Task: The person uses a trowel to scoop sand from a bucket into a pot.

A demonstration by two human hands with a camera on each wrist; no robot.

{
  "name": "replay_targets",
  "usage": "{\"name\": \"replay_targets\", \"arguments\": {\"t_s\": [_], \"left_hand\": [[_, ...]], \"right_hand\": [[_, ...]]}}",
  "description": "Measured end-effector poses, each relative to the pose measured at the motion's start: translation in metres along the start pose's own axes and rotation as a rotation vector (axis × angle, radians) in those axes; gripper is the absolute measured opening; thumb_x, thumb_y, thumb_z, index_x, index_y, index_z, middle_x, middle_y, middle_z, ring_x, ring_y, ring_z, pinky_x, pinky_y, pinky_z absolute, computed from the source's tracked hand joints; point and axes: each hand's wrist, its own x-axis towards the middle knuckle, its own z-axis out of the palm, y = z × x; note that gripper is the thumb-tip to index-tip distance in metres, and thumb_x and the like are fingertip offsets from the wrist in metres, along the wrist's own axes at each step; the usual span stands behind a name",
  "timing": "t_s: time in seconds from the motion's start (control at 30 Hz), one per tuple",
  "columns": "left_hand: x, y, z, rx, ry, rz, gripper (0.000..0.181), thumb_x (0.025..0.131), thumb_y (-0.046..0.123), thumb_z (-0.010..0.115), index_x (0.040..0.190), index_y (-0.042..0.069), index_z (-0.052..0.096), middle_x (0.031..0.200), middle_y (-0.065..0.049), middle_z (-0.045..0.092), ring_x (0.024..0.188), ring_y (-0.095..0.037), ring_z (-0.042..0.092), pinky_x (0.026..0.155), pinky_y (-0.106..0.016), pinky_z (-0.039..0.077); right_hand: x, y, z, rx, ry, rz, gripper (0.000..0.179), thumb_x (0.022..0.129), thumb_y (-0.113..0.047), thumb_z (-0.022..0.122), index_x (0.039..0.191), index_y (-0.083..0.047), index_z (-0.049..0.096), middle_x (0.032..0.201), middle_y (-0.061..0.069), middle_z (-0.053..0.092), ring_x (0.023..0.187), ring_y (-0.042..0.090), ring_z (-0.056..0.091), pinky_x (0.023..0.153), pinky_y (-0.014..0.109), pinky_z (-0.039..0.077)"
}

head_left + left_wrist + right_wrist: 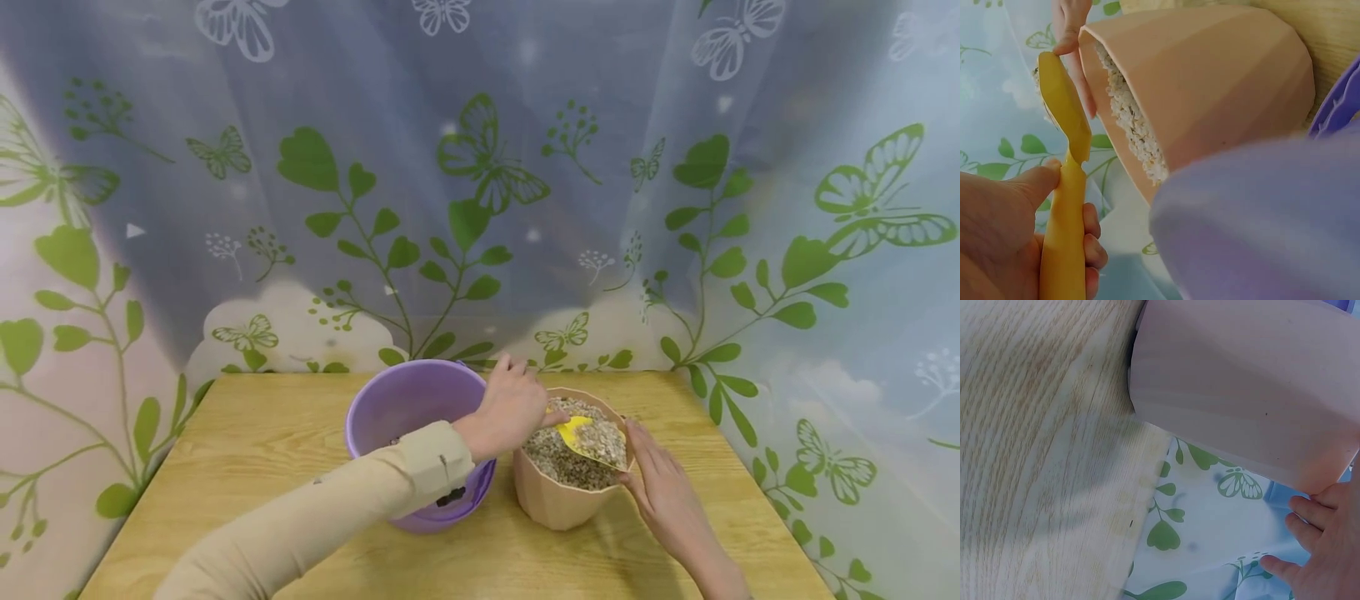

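Observation:
My left hand (512,407) grips the handle of a yellow toy shovel (572,428), fingers and thumb wrapped round it in the left wrist view. Pale grainy mix lies heaped on the shovel's blade, which is over the mouth of a peach faceted plant pot (557,505). Grey-brown potting grit (553,463) fills that pot nearly to the rim. On the pot's right side, my right hand (666,487) rests at the rim with fingers extended, the thumb close to the shovel's tip. In the right wrist view its fingers (1310,515) are near the pot's upper edge.
A purple bucket (405,379) stands left of the pot, and my left forearm (337,500) crosses over it. Some dark material (452,497) shows inside. Both containers are on a wooden table (255,433); a butterfly-printed curtain (480,267) hangs behind.

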Motion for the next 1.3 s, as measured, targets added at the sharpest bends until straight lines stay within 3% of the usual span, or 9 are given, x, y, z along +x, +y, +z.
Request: {"name": "replay_targets", "arguments": {"t_s": [0.17,0.27,0.43,0.6,0.83,1.07,1.3], "left_hand": [[-0.003,0.001,0.003,-0.005,-0.003,-0.032,0.066,0.098,0.068,0.043,0.054,0.02,0.057,0.079,0.008,0.067,0.092,-0.014,0.056,0.083,-0.031,0.032],[-0.001,0.004,0.005,0.008,-0.064,-0.075,0.066,0.098,0.069,0.039,0.058,0.022,0.06,0.083,0.009,0.067,0.102,-0.015,0.057,0.087,-0.032,0.032],[0.003,0.011,0.007,0.053,-0.168,-0.129,0.066,0.099,0.07,0.033,0.066,0.023,0.065,0.088,0.008,0.067,0.106,-0.015,0.054,0.09,-0.034,0.031],[0.006,0.019,0.009,0.1,-0.2,-0.145,0.063,0.098,0.07,0.035,0.074,0.024,0.07,0.102,0.007,0.071,0.115,-0.016,0.054,0.092,-0.033,0.032],[0.006,0.027,0.007,0.16,-0.165,-0.098,0.06,0.097,0.068,0.038,0.067,0.026,0.067,0.082,0.008,0.062,0.09,-0.014,0.05,0.085,-0.034,0.029],[0.005,0.033,0.002,0.251,-0.087,-0.07,0.062,0.097,0.069,0.04,0.059,0.023,0.056,0.068,0.008,0.049,0.079,-0.015,0.041,0.079,-0.032,0.027],[0.001,0.035,0.001,0.32,-0.001,-0.042,0.061,0.099,0.066,0.04,0.058,0.022,0.053,0.064,0.006,0.046,0.074,-0.016,0.039,0.077,-0.032,0.027]], "right_hand": [[0.0,0.001,0.001,0.003,-0.012,0.01,0.068,0.104,-0.032,0.057,0.158,-0.003,0.029,0.159,0.021,0.037,0.14,0.043,0.04,0.106,0.062,0.034],[0.0,0.0,0.0,0.013,-0.021,0.021,0.067,0.104,-0.031,0.056,0.158,-0.003,0.028,0.159,0.021,0.036,0.141,0.043,0.039,0.106,0.063,0.034],[0.0,-0.002,-0.001,0.02,-0.028,0.031,0.066,0.104,-0.031,0.056,0.157,-0.001,0.03,0.158,0.024,0.037,0.139,0.046,0.04,0.105,0.065,0.034],[0.0,-0.002,-0.001,0.021,-0.033,0.035,0.067,0.104,-0.031,0.056,0.158,-0.003,0.028,0.158,0.023,0.036,0.14,0.045,0.04,0.105,0.064,0.034],[0.0,-0.001,0.0,0.025,-0.042,0.044,0.067,0.104,-0.029,0.057,0.159,-0.004,0.026,0.159,0.022,0.035,0.141,0.045,0.039,0.106,0.064,0.033],[0.0,-0.001,-0.001,0.03,-0.054,0.051,0.067,0.104,-0.029,0.057,0.159,-0.003,0.026,0.159,0.023,0.035,0.141,0.045,0.038,0.105,0.065,0.033],[-0.001,-0.003,-0.001,0.025,-0.025,0.031,0.066,0.104,-0.029,0.057,0.158,-0.003,0.028,0.157,0.024,0.037,0.14,0.045,0.04,0.104,0.065,0.034]]}}
